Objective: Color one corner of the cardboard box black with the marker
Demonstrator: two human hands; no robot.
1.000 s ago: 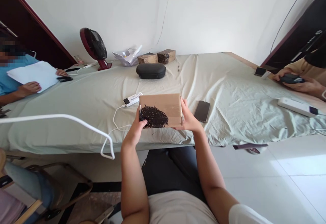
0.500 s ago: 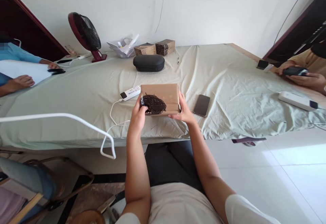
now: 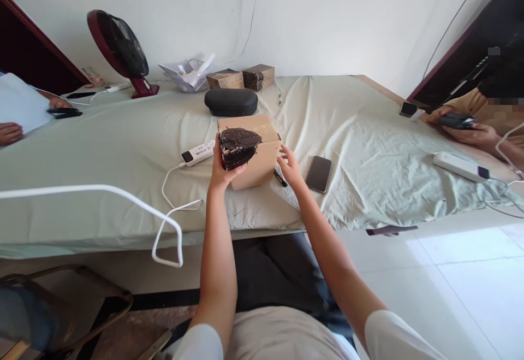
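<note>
Sitting at a long table draped in a pale green cloth (image 3: 123, 147), a person works with bare hands. At far left, another person's hand (image 3: 10, 132) rests beside a sheet of white paper (image 3: 18, 107). Farther along the back edge stands a dark red desk fan (image 3: 118, 48) beside a crumpled clear plastic bag (image 3: 184, 70), then two small brown cardboard boxes (image 3: 241, 78), with a black oval zip case (image 3: 231, 101) lying in front of them. A white power bank (image 3: 198, 152) with a trailing white cable (image 3: 172, 185) lies just left of centre.

Near the front edge at centre, the left hand (image 3: 221, 167) grips a brown cardboard box with a scribbled black patch (image 3: 249, 149), thumb on the blacked-out face, holding it tilted on one corner above the cloth. The right hand (image 3: 290, 166) is open with fingers spread, just beside the box's right side; whether it touches cannot be told. A small black pen-like object (image 3: 280, 178) lies under that hand. A dark smartphone (image 3: 319, 173) lies face-up just to the right. At far right, a third person's hands (image 3: 470, 130) hold a dark device, near a white power strip (image 3: 460, 166).
</note>
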